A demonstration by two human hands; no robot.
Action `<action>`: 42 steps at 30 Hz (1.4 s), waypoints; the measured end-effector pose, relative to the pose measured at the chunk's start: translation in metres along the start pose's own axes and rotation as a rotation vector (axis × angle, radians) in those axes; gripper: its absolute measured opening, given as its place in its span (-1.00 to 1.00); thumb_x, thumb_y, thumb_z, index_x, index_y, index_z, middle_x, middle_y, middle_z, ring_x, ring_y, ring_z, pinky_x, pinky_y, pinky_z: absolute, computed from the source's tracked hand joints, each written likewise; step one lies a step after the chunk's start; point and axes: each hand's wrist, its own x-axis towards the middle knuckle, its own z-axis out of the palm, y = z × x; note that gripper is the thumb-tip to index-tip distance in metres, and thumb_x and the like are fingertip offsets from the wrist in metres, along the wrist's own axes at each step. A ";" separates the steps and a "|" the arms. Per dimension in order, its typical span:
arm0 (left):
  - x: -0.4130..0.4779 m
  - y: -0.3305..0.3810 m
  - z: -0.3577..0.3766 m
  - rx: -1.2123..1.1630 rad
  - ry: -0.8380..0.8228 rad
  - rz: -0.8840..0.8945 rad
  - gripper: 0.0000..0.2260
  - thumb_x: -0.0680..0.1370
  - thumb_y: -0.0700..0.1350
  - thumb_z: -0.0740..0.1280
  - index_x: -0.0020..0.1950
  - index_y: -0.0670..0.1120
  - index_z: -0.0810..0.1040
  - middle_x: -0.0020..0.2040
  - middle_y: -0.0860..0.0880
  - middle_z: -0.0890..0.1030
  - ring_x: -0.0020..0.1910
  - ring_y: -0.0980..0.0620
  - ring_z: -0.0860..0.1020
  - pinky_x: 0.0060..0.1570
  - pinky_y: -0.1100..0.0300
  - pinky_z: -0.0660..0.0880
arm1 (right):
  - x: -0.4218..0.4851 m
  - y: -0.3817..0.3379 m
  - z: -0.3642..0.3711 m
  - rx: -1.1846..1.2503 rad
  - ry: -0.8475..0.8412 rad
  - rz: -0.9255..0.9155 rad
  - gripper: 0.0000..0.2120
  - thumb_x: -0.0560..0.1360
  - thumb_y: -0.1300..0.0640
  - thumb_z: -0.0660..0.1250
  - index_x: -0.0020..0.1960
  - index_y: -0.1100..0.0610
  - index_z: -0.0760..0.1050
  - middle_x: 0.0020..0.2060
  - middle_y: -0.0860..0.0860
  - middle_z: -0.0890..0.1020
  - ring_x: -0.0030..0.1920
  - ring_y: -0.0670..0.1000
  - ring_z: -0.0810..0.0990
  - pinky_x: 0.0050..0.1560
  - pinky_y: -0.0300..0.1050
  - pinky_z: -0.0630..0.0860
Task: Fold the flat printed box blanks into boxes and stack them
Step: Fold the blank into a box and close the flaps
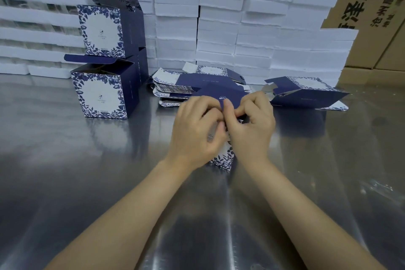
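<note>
A navy and white floral box blank [225, 159] stands partly folded at the table's middle, mostly hidden by my hands. My left hand [195, 131] grips its left side with curled fingers. My right hand [252, 125] pinches a navy flap at its top. Behind them lies a pile of flat blanks [175, 87]. At the left, two folded boxes are stacked: the lower box [103, 94] and the upper box [105, 30], both with lids open. A half-opened blank [306, 94] lies on its side at the right.
The work surface is a shiny steel table [87, 182]. Rows of stacked white cartons [219, 28] form a wall along the back. Brown shipping cartons [372, 17] with printed lettering stand at the back right.
</note>
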 end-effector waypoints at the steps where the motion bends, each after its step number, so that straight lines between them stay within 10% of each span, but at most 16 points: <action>1: -0.001 0.001 0.002 -0.030 0.000 -0.039 -0.83 0.47 -0.16 0.23 -0.21 -0.23 0.55 -0.12 -0.09 0.58 -0.12 -0.10 0.47 -0.07 0.08 0.34 | 0.001 0.002 -0.002 0.009 -0.017 -0.009 -0.63 0.45 0.18 0.41 -0.46 0.23 0.38 -0.35 -0.08 0.36 -0.30 -0.10 0.32 -0.19 -0.05 0.34; 6: 0.001 -0.010 0.004 -0.088 -0.017 -0.020 -0.71 0.54 -0.12 0.16 -0.03 -0.25 0.61 -0.09 -0.12 0.57 -0.06 -0.12 0.48 0.01 0.01 0.38 | 0.010 0.015 -0.012 -0.018 -0.096 -0.037 -0.62 0.48 0.11 0.29 -0.45 0.26 0.37 -0.33 -0.02 0.44 -0.25 0.00 0.43 -0.04 -0.13 0.29; 9: 0.003 -0.006 0.007 -0.157 -0.054 -0.051 -0.66 0.59 -0.11 0.11 0.04 -0.23 0.65 -0.04 -0.11 0.57 0.01 -0.05 0.45 0.07 -0.01 0.39 | 0.021 0.029 -0.010 0.082 -0.110 0.144 -0.64 0.48 0.17 0.30 -0.46 0.23 0.37 -0.28 -0.03 0.48 -0.20 0.10 0.51 -0.08 0.15 0.45; 13: 0.007 -0.007 0.009 -0.209 -0.061 -0.073 -0.64 0.60 -0.10 0.08 0.01 -0.22 0.65 -0.05 -0.10 0.56 0.02 -0.02 0.44 0.09 0.02 0.36 | 0.026 0.039 -0.021 0.358 -0.205 0.416 -0.70 0.55 0.31 0.24 -0.33 0.10 0.51 -0.16 0.05 0.61 -0.09 -0.06 0.60 0.03 -0.05 0.50; 20: -0.001 -0.021 0.005 -0.353 0.038 -0.325 -0.77 0.58 0.00 0.14 -0.12 -0.14 0.43 0.00 -0.02 0.52 0.09 -0.04 0.47 0.16 -0.08 0.38 | 0.018 0.006 -0.026 -0.069 -0.359 -0.101 -0.84 0.44 0.19 0.31 -0.29 0.20 0.55 -0.32 0.02 0.56 -0.19 0.10 0.49 -0.03 0.01 0.35; 23: -0.006 -0.028 0.001 -0.578 0.015 -0.587 -0.88 0.54 0.05 0.20 -0.02 0.03 0.41 0.36 0.09 0.39 0.40 0.20 0.31 0.31 0.31 0.27 | 0.018 -0.013 -0.022 -0.061 -0.475 -0.082 -0.85 0.47 0.14 0.33 -0.21 0.17 0.62 -0.28 0.01 0.51 -0.15 0.11 0.45 -0.07 -0.08 0.36; 27: -0.007 -0.038 0.002 -0.837 -0.098 -0.797 -0.31 0.44 0.11 0.29 0.51 0.01 0.11 0.42 0.21 0.27 0.23 0.56 0.31 0.12 0.58 0.30 | 0.021 -0.024 -0.026 -0.118 -0.712 -0.033 -0.52 0.55 -0.20 0.01 0.08 -0.05 0.66 -0.10 -0.09 0.46 0.02 -0.04 0.36 0.07 -0.13 0.29; 32: -0.009 -0.040 -0.002 -0.736 -0.300 -0.774 -0.05 0.33 0.41 0.27 0.55 0.20 -0.16 0.19 0.74 -0.01 0.19 0.75 0.05 0.15 0.65 0.15 | 0.030 -0.026 -0.033 -0.166 -0.801 0.017 -0.55 0.56 -0.24 -0.13 0.10 -0.31 0.54 0.02 -0.13 0.47 0.07 -0.21 0.31 0.36 0.07 0.18; 37: -0.003 -0.032 -0.005 -0.654 -0.379 -0.860 0.06 0.19 0.60 0.21 0.53 0.29 -0.24 0.59 0.17 -0.04 0.54 0.23 0.00 0.48 0.10 0.03 | 0.031 -0.028 -0.036 -0.215 -0.869 0.036 -0.24 0.47 -0.35 -0.25 0.03 -0.04 0.66 0.00 -0.25 0.40 0.14 -0.17 0.34 0.49 0.11 -0.11; 42: -0.004 -0.031 -0.002 -0.609 -0.392 -0.821 0.22 0.06 0.66 0.22 0.53 0.25 -0.31 0.55 0.26 -0.15 0.47 0.36 -0.09 0.34 0.23 0.06 | 0.035 -0.035 -0.036 -0.231 -0.894 0.101 -0.35 0.51 -0.35 -0.21 0.12 -0.19 0.61 0.01 -0.22 0.44 0.16 -0.12 0.39 0.49 0.12 -0.09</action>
